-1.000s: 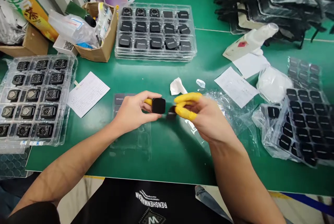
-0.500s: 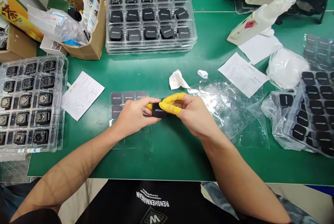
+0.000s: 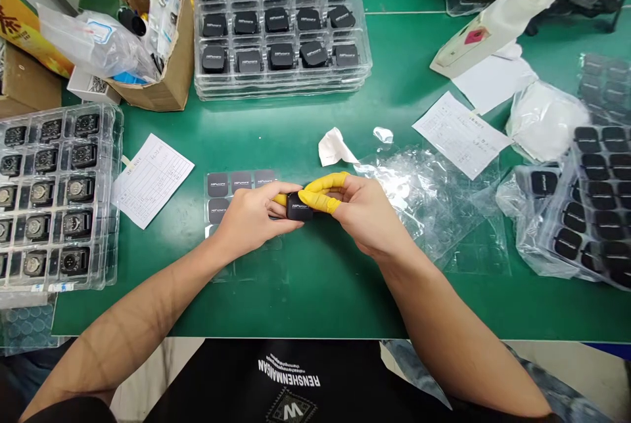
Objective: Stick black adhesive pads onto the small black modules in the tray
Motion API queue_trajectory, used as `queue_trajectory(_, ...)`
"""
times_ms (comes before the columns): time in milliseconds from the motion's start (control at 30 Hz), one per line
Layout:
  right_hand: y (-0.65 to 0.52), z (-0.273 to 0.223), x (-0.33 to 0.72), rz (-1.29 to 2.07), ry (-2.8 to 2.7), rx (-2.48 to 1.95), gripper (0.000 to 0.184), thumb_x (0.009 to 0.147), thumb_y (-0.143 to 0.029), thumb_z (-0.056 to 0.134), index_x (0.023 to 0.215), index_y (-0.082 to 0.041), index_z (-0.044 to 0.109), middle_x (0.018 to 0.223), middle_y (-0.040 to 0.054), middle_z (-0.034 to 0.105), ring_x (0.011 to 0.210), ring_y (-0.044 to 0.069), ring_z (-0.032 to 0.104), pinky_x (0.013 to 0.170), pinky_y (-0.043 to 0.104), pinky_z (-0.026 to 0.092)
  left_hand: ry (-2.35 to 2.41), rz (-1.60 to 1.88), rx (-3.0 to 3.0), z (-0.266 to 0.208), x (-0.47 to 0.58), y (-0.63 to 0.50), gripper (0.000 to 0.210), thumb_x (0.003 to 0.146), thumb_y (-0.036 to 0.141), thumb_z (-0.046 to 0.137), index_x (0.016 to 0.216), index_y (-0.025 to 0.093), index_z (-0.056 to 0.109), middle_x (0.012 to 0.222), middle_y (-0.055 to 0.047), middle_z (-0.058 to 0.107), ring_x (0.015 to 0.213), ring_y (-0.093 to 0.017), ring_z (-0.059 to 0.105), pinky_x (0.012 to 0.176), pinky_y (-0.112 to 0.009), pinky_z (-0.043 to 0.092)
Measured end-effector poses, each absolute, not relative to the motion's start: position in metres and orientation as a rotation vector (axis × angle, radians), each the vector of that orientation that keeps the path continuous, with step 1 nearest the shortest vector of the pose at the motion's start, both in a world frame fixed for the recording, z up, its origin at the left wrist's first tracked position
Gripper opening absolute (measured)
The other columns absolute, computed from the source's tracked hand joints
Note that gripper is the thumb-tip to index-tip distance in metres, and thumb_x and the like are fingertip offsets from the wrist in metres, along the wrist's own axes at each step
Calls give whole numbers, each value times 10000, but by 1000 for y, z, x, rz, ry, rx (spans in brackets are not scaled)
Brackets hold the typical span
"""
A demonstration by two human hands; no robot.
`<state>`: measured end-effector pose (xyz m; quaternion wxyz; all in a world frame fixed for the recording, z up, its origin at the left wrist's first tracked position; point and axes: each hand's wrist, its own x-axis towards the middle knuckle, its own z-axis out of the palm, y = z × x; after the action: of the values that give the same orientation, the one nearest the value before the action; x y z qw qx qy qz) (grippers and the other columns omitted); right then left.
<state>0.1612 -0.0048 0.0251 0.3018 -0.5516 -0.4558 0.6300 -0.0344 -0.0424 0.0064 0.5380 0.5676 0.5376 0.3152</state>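
A black square watch case (image 3: pixel 298 207) with white "HiFuture" lettering is held between my two hands above the green table. My left hand (image 3: pixel 254 213) pinches it from the left side, thumb and fingers at its edges. My right hand (image 3: pixel 352 206), with yellow finger cots on thumb and index finger, grips its right side and upper corner. Partly under my left hand lies a clear sheet with dark "HiFuture" square stickers (image 3: pixel 241 182); my hand and forearm cover some of it.
Clear trays of watch cases stand at the back (image 3: pixel 282 81) and left (image 3: pixel 118 200). A cardboard box (image 3: pixel 175 81) holds bags. Crumpled clear film (image 3: pixel 419 193) lies right of my hands, near paper slips (image 3: pixel 461 134), a white bottle (image 3: pixel 493 29) and more sticker sheets (image 3: pixel 604 193).
My right thumb has shifted slightly left and up on the watch case, showing more of its lettering. Both hands keep their hold. The whole view has shifted slightly.
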Motion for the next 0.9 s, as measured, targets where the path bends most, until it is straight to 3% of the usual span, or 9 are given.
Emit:
queue_trajectory(233,-10,20,161,1547,-1398,-1474,375,715,-538,873,865,-219,745,912,62,764,842,222,731,783,387,646,1299,750,1346,7,-34,-43,513,716,276,886,1201,234,725,770,5,787,754,-203,780,776,-313,612)
queue_trajectory(367,-19,21,171,908,-1795,-1522,527,832,-535,784,1256,-246,662,1264,135,644,1013,266,697,756,421,657,1283,752,1259,8,-35,-42,510,720,264,878,1204,235,718,766,8,781,779,-195,778,813,-325,619)
queue_trajectory(433,-22,18,178,617,-2047,-1309,553,892,-513,727,1381,-297,586,1402,146,552,1189,307,631,888,486,632,1261,775,1198,8,-36,-42,516,716,255,878,1206,241,716,796,3,786,789,-193,777,810,-329,630)
queue_trajectory(533,-24,9,185,411,-2467,-952,517,919,-513,684,1409,-407,558,1545,97,470,1407,378,463,1094,605,486,1245,805,1146,8,-37,-43,520,686,230,894,1176,237,721,790,2,779,755,-188,763,781,-333,636)
queue_trajectory(600,-23,2,189,287,-2509,-1118,503,953,-486,635,1441,-429,526,1611,90,418,1479,428,354,1116,672,405,1259,810,1107,9,-36,-43,523,675,239,909,1162,241,718,757,13,769,738,-187,756,788,-345,636)
queue_trajectory(700,-22,-4,190,154,-2304,-1411,541,991,-468,556,1514,-369,458,1668,144,328,1518,486,259,1087,733,359,1276,797,1037,11,-35,-41,541,670,276,925,1167,258,708,777,22,780,791,-210,771,843,-383,637)
queue_trajectory(800,-21,-3,186,176,-2443,-1127,537,973,-540,564,1481,-382,493,1638,120,405,1511,461,318,1102,694,382,1300,790,1011,13,-32,-40,593,580,254,970,1116,294,719,797,49,778,831,-241,774,865,-412,629)
queue_trajectory(900,-19,0,182,61,-2305,-1296,446,996,-423,563,1418,-279,559,1519,200,537,1469,474,402,1044,690,438,1347,804,929,20,-31,-44,621,498,248,1000,1048,309,718,754,58,752,775,-239,760,828,-424,632)
